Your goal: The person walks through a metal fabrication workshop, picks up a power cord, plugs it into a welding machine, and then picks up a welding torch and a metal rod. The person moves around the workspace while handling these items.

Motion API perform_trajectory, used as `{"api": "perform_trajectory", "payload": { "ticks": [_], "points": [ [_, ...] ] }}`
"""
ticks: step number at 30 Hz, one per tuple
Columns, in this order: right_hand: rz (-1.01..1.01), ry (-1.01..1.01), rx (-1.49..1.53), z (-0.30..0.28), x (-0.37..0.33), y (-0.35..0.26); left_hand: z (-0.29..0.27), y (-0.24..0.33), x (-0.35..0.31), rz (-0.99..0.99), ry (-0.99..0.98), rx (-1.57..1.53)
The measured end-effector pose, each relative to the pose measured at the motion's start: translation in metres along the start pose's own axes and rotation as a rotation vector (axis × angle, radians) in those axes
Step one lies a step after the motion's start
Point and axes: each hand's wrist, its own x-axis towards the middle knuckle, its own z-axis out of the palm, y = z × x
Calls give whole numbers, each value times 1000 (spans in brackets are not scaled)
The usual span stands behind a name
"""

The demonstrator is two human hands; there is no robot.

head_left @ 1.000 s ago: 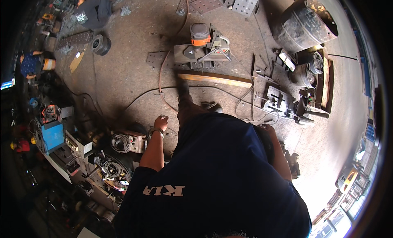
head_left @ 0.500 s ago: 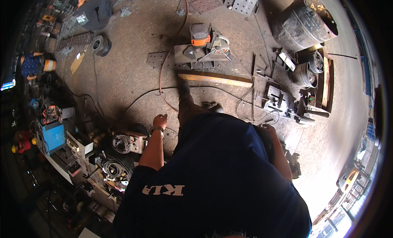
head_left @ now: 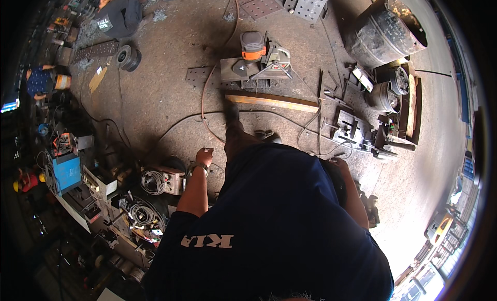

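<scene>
My left hand [head_left: 205, 156] hangs at my left side with a watch on the wrist; its fingers are curled in and nothing shows in them. Nearest to it is a box-shaped grey unit [head_left: 176, 182] beside a coil of cable. My right hand [head_left: 339, 163] is at my right hip, its fingers dark and partly hidden, so what it holds, if anything, cannot be seen. On the floor ahead stands an orange and grey power tool [head_left: 253, 51] with a metal base. A long rusty steel bar [head_left: 274, 100] lies just in front of my foot.
Black cable [head_left: 181, 122] and a reddish hose [head_left: 207, 81] cross the floor. To the right stand a metal drum [head_left: 383, 34], buckets [head_left: 382, 96] and a metal vise-like fixture [head_left: 352, 126]. A blue machine [head_left: 67, 174] is at left. A person [head_left: 119, 16] bends low at the far left.
My left hand has shifted slightly right and down in the picture. My right hand has hardly moved, and the tools and bar lie as before.
</scene>
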Motion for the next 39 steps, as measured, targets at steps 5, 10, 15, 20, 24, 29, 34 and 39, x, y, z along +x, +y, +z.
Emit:
{"api": "perform_trajectory", "payload": {
  "ticks": [5,10,15,20,24,29,34,39],
  "points": [
    [-4,-28,-57,9,6,-14,-9,-38,17,35,48,-38],
    [41,-9,-54,-3,-6,-6,-15,48,-25,-132,-48,298],
    [30,-6,-55,-5,-6,-6,-10,39,-28,28,118,196],
    [52,-29,-150,-8,-18,-42,2,-29,20,86,-45,-94],
    [42,-29,-101,-17,-18,-36,21,-50,37,18,-71,-169],
    [-20,-15,-159,-31,-11,-38,24,-38,13,-50,-65,-54],
    [5,24,-142,-39,-20,-54,6,36,-34,-142,-58,242],
    [32,-17,-37,-31,-25,-66,6,19,-34,40,117,67]
  ]
}}
